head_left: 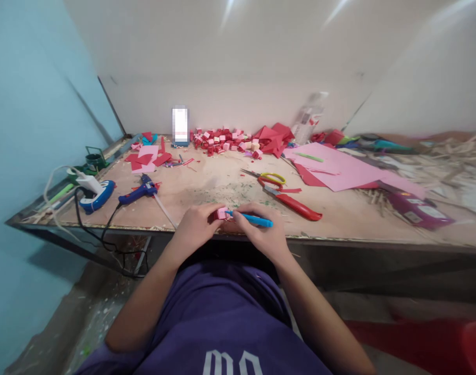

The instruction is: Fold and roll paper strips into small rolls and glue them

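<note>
Near the table's front edge, my left hand (195, 225) pinches a small pink and red paper box (221, 213) between thumb and fingers. My right hand (262, 227) is closed round a blue pen (257, 220), its tip touching or very close to the box's right side. Whether the pen leaves a mark cannot be made out. Just beyond my right hand lie scissors (269, 179) with yellow and orange handles and a cutter with red grips (296, 204). At the back sits a pile of similar small red and pink boxes (226, 139).
A blue glue gun (138, 190) and a blue-and-white power strip (98, 197) with cables lie left. A phone (180, 126) stands against the wall. Pink paper sheets (339, 164), a plastic bottle (308, 120) and a purple packet (419, 209) are right. Red paper scraps (275, 139) lie behind.
</note>
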### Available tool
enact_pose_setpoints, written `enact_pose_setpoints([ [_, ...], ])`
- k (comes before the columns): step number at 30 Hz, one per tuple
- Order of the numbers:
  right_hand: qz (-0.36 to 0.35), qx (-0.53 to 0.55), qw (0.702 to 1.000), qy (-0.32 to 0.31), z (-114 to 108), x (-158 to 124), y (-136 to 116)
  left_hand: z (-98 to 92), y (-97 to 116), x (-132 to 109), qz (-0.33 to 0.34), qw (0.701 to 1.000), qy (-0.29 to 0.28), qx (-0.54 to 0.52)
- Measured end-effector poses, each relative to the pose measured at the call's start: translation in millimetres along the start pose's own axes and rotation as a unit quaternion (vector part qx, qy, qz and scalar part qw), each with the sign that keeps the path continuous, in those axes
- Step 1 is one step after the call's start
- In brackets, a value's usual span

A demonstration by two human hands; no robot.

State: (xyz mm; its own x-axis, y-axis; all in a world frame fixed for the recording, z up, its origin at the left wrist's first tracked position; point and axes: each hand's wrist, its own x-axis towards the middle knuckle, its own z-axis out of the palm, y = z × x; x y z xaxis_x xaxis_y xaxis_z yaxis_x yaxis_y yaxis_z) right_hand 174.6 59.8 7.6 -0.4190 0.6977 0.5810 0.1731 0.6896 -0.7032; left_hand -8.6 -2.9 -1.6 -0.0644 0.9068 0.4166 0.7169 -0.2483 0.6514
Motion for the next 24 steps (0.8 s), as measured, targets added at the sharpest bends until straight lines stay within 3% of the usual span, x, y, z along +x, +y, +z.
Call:
enact_pose_setpoints([
  [24,0.006,-0.004,1.0,-0.001,-0.9,-0.5,-0.1,-1.5,2.4,0.2,-0.02,1.0,0.0,-0.019],
])
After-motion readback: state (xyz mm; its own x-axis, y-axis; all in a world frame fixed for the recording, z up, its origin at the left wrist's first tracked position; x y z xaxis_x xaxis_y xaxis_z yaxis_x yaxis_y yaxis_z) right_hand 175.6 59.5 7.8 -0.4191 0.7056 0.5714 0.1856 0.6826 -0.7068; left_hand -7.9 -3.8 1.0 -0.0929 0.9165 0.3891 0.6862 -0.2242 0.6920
